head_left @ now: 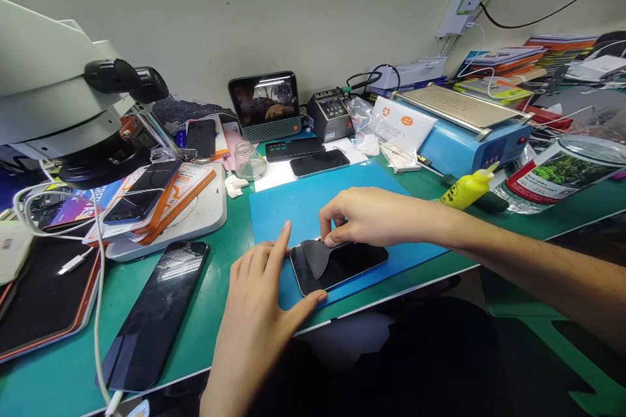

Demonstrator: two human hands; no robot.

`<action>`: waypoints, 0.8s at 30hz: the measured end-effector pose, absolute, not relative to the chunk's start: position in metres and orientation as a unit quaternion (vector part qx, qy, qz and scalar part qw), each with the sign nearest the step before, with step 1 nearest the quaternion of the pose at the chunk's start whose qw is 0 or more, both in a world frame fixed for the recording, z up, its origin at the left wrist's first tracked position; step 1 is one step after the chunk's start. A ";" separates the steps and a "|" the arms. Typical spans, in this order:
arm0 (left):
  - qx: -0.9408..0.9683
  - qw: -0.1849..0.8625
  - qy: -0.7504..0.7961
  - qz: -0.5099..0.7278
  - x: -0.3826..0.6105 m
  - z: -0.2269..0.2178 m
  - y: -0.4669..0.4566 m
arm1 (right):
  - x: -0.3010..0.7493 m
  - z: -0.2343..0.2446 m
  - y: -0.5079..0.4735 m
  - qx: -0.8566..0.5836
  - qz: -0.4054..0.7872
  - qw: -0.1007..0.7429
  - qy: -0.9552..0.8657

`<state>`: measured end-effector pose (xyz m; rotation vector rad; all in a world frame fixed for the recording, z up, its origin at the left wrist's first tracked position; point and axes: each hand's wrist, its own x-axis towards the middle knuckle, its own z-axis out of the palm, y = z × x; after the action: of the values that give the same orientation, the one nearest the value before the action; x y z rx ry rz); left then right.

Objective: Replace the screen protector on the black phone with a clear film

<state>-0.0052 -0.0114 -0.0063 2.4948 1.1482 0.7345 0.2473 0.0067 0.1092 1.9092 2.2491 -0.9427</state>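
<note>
Phone point(353, 264) flat on blue mat point(293, 202), braced at left edge by spread left hand point(254, 319); right hand point(376, 215) pinching grey cloth point(315, 254) onto it. Wiping apparently mid-pass; next stroke needing steady bracing, light pressure.

The person is showing a bare left hand point(254, 319) and a bare right hand point(376, 216), both with slim fingers and short, plain nails. The right forearm point(513, 254) is running uncovered to the picture's edge. Lower down, the person is wearing dark clothing point(415, 365), black or nearly so, its cut lost in shadow.
</note>
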 end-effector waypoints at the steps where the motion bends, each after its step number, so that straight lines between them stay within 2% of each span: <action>1: 0.867 0.149 0.400 0.256 -0.005 -0.006 -0.012 | 0.246 0.110 0.007 0.615 -0.305 0.020 0.727; 18: 0.850 0.166 0.435 0.246 -0.005 -0.008 -0.013 | 0.224 0.109 0.004 0.586 -0.312 -0.013 0.748; 24: 0.847 0.173 0.442 0.239 -0.006 -0.004 -0.015 | 0.254 0.123 -0.002 0.601 -0.299 -0.109 0.733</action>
<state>-0.0058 -0.0147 -0.0037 2.4029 1.2549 0.6774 0.2543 -0.0020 0.1232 2.0308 2.4791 -1.0104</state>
